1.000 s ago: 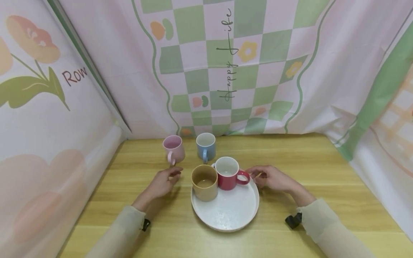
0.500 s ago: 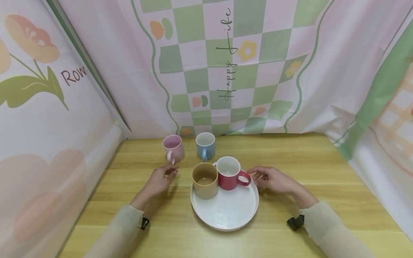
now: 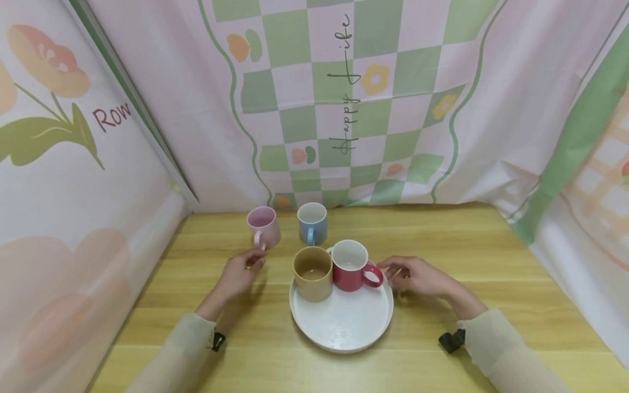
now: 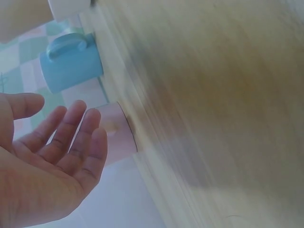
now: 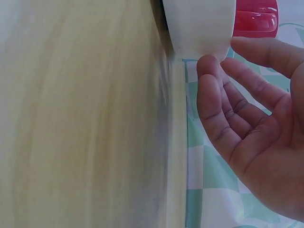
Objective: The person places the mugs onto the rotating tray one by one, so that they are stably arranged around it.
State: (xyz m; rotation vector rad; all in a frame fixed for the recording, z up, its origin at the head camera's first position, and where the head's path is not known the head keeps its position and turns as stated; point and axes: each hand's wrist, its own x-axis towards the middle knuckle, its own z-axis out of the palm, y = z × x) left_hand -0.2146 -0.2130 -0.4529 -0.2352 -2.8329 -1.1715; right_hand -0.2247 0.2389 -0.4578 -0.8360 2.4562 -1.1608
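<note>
A white round tray [image 3: 344,327] lies on the wooden table and carries a tan mug [image 3: 313,272] and a red mug [image 3: 350,265] side by side at its far edge. Behind it stand a pink mug [image 3: 263,226] and a blue mug [image 3: 312,222]. My left hand [image 3: 241,271] hovers open just in front of the pink mug [image 4: 116,135], holding nothing; the blue mug [image 4: 71,61] is beyond it. My right hand [image 3: 415,274] is open beside the tray's right rim [image 5: 199,26], fingers near the red mug's handle [image 5: 255,21].
Patterned cloth walls close in the table [image 3: 472,240] at the back, left and right. Bare wood lies to the right of the tray and along the near edge.
My left hand has moved forward and slightly left, closer to the pink mug. The right hand has stayed by the tray's rim, shifting only slightly.
</note>
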